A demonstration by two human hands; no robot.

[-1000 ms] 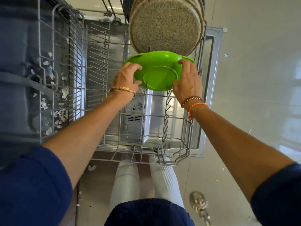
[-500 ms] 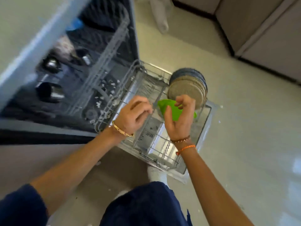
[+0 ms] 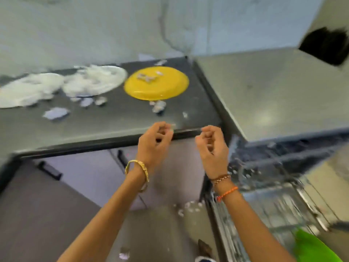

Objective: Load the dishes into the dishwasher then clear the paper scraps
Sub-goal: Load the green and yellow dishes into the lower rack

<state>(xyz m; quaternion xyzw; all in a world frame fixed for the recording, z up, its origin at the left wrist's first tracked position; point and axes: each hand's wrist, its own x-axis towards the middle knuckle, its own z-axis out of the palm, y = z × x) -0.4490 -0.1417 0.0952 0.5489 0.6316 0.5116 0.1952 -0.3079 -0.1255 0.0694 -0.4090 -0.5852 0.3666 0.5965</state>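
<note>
- Left hand (image 3: 154, 142) and right hand (image 3: 212, 146): fingers loosely curled, holding nothing.
- Yellow plate (image 3: 156, 83) on counter (image 3: 113, 120), paper scraps (image 3: 56, 113) around (blurred).
- Green dish (image 3: 313, 246) cut off, in dishwasher rack (image 3: 273, 205).

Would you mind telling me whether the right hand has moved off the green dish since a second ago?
Yes. The right hand let go of the green dish, which sits in the dishwasher rack, and rose toward the counter edge.

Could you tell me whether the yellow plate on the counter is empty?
Not empty: the yellow plate holds a few paper scraps near its middle.
</note>
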